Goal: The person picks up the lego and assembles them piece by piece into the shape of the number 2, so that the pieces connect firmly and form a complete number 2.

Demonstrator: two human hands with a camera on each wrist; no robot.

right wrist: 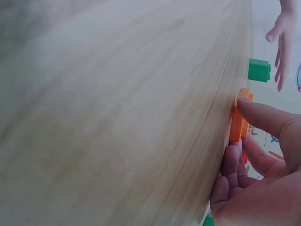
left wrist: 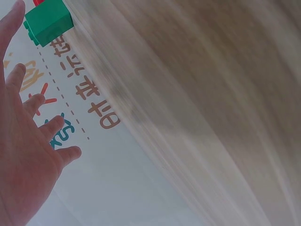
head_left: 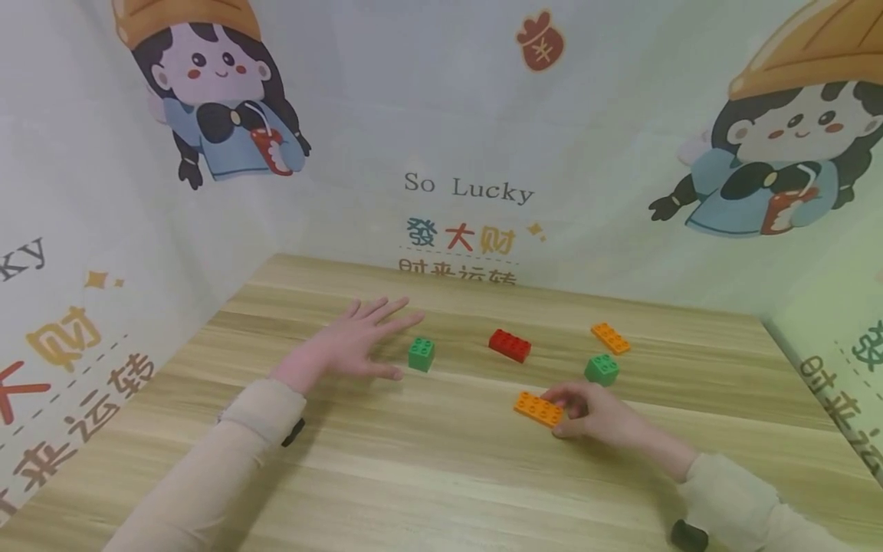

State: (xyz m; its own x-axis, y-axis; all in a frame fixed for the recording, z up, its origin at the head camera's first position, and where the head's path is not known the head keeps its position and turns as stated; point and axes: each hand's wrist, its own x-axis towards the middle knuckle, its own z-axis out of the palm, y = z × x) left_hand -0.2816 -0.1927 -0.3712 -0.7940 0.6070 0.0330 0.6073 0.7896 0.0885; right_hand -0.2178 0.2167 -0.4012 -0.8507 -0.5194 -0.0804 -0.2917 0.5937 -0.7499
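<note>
An orange toy building brick (head_left: 533, 408), flat and studded, is pinched between the thumb and fingers of my right hand (head_left: 607, 414). In the right wrist view the thumb lies against one side of this orange brick (right wrist: 238, 115), low over the tabletop. My left hand (head_left: 348, 341) has its fingers spread and straight, and it holds nothing. Just right of it stands a square green brick (head_left: 420, 357), which the left wrist view shows as a green block (left wrist: 48, 22) close to the fingertips. Whether the left hand touches it, I cannot tell.
A red brick (head_left: 509, 347) lies between the hands, farther back. Beyond the right hand are another green brick (head_left: 602, 371) and a second flat orange brick (head_left: 610, 337). The wooden table (head_left: 414, 475) meets a printed cloth backdrop (head_left: 359, 207) at its far edge.
</note>
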